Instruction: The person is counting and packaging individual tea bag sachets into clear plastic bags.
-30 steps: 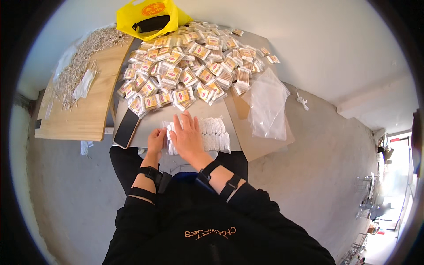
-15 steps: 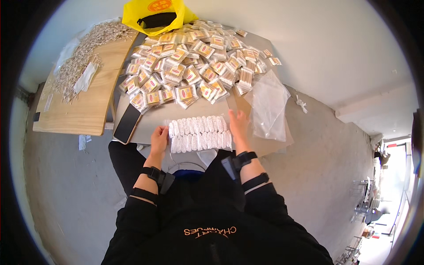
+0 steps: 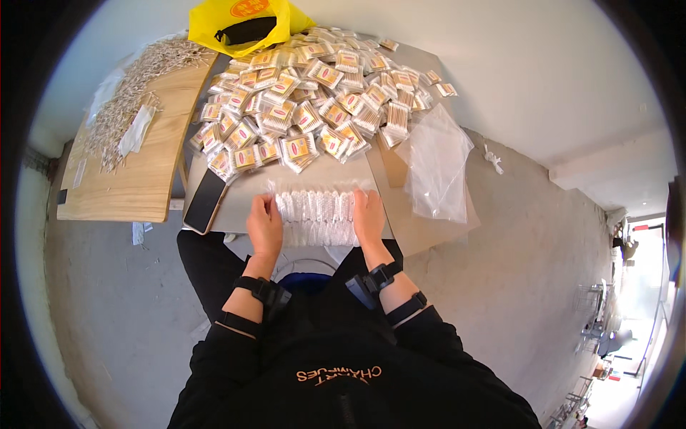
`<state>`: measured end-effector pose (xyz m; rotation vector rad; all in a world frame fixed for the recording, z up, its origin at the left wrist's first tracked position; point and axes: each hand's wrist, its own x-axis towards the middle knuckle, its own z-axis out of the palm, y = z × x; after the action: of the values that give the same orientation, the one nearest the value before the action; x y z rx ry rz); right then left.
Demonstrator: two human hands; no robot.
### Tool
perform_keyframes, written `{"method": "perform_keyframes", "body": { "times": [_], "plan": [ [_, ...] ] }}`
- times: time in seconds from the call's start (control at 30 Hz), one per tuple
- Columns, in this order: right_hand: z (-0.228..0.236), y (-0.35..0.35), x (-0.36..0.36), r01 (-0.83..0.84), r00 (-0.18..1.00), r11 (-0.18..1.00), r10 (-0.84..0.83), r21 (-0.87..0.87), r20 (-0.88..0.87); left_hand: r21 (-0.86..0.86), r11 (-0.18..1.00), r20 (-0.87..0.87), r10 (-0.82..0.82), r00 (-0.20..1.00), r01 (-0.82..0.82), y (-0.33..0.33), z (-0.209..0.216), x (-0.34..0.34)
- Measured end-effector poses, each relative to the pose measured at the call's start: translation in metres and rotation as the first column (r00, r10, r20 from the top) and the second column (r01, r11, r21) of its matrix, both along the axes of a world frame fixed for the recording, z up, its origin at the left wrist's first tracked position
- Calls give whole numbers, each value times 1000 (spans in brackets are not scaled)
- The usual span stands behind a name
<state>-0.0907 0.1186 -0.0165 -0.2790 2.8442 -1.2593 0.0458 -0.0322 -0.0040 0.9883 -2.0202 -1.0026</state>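
Observation:
A clear plastic bag of cotton swab packs (image 3: pixel 318 220) lies at the table's near edge, white swab tips showing in two rows. My left hand (image 3: pixel 265 227) grips its left end, thumb and fingers closed on the plastic. Round the right end, my right hand (image 3: pixel 369 220) is closed on the bag as well. Beyond it spreads a large heap of small cotton swab packs (image 3: pixel 307 118) with yellow labels. Flat clear plastic bags (image 3: pixel 439 168) lie right of my right hand.
A dark phone (image 3: pixel 206 202) lies at the table's left edge. The yellow bag (image 3: pixel 282 25) stands behind the heap. On the wooden board (image 3: pixel 121 196) at left are loose swabs (image 3: pixel 125 107) and a white wrapper (image 3: pixel 137 130). Brown cardboard (image 3: pixel 429 232) sits under the clear bags.
My right hand has moved left and closed on the bag's right end; before, it was spread beside it. My left hand has turned further round the left end.

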Motion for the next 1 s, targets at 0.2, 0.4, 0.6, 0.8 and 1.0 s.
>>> {"method": "perform_keyframes", "body": {
  "times": [0.2,0.4,0.6,0.8,1.0],
  "plan": [
    [-8,12,-24,361,749,769,98,-528,655,257,961,-95,-75,993,97,-14,-3,-3],
    [-35,20,-36,392,737,678,172,-621,653,727,634,-356,16,934,265,-25,-18,2],
    [-32,32,-28,600,578,411,370,-686,727,743,626,-350,64,934,236,-32,-35,9],
    [-17,12,-2,223,670,714,382,-663,636,498,849,-177,-99,979,176,-19,-45,7],
    [11,29,9,-555,792,816,578,-162,197,398,913,32,-117,993,95,-39,-36,14]
  ]
}}
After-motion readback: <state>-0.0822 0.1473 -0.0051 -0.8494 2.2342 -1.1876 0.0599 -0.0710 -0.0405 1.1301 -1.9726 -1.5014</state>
